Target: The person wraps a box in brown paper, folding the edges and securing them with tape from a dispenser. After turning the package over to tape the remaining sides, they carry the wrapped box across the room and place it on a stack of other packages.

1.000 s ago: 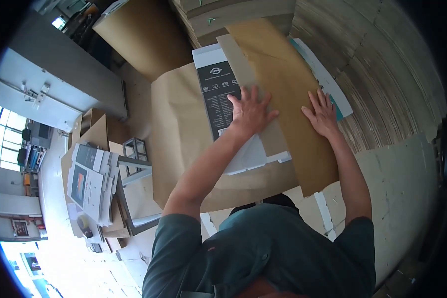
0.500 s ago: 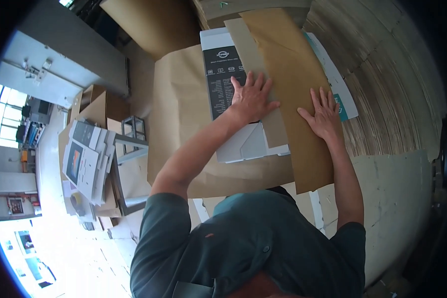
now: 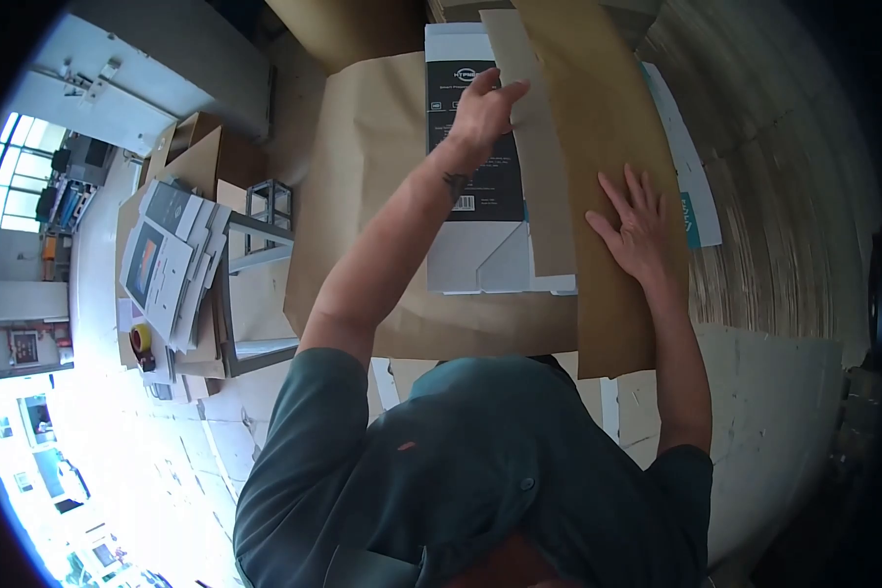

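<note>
Brown sheet [image 3: 603,118] at one o'clock lies under the right grip [image 3: 640,230], spread flat; even pressure should prevent slipping. Left grip [image 3: 482,113] half-curls over the printed carton [image 3: 495,181] near twelve; its hold is unclear.

Creased brown paper sheet [image 3: 363,196], flattened printed carton [image 3: 497,181] lying on it

Dark printed panel [image 3: 501,199]: round logo [image 3: 465,74] just left of the left hand's fingers [image 3: 483,82] — lettering begins "HT", remainder not legible; line beneath starts "Smart". Barcode [image 3: 464,203] on same panel, below those fingers, digits too small. Teal patch [image 3: 691,218], right of the right hand's fingers [image 3: 638,188] — white characters, unreadable.
</note>
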### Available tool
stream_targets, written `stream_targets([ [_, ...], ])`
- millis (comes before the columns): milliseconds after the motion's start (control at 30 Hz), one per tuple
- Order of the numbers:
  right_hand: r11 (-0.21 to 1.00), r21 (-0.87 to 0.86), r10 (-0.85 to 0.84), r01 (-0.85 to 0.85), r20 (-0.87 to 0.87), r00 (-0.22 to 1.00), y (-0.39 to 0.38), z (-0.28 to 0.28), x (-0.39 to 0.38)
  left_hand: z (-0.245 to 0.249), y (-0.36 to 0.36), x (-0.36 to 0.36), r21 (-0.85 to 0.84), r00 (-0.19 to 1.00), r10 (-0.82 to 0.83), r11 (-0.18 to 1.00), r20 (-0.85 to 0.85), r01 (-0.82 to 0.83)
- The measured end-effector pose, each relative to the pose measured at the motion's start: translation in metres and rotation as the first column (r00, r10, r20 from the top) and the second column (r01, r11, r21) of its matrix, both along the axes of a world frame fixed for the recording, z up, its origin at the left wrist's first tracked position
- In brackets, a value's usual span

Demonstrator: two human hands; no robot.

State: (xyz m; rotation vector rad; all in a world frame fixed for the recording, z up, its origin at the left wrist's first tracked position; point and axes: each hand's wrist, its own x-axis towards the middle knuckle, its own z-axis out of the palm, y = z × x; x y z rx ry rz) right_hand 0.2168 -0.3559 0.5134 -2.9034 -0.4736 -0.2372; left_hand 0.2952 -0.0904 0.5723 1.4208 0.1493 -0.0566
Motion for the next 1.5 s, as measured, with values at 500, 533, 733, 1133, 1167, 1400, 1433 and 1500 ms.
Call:
stream_targets([
  [500,1.0,-0.01,-0.008,0.008,0.026,1.0,-0.002,-0.007,-0.001,0.019,-0.01,-0.126,-0.289,0.979,-0.155,0.951,-0.129,0.113],
  [533,1.0,-0.018,-0.007,0.008,0.042,0.999,-0.002,-0.006,0.0,0.011,-0.01,-0.147,-0.281,0.973,-0.145,0.956,-0.182,0.09],
  [733,0.999,-0.036,0.024,-0.022,0.054,0.998,-0.002,-0.006,0.001,-0.006,-0.03,-0.18,-0.258,0.984,-0.09,0.965,-0.157,0.048],
  [1133,0.999,-0.033,0.025,-0.025,0.026,0.999,-0.002,-0.006,0.002,0.012,-0.012,-0.142,-0.497,0.998,-0.013,0.867,-0.056,-0.016],
  [1167,0.999,-0.028,0.022,-0.022,0.008,1.0,-0.001,-0.005,0.001,0.012,-0.012,-0.127,-0.487,0.997,-0.01,0.873,-0.074,-0.028],
  [1400,1.0,-0.007,0.009,-0.009,-0.03,1.0,0.0,-0.002,0.001,-0.002,-0.013,-0.05,-0.405,0.984,-0.118,0.913,-0.132,0.055],
  [1433,1.0,0.003,0.014,-0.014,-0.021,1.0,-0.001,-0.003,0.002,0.001,-0.019,-0.048,-0.381,0.976,-0.12,0.924,-0.181,0.043],
  [1500,1.0,0.022,0.011,-0.011,-0.022,1.0,-0.001,-0.007,-0.001,0.004,-0.027,-0.048,-0.327,0.95,-0.121,0.945,-0.288,0.021],
])
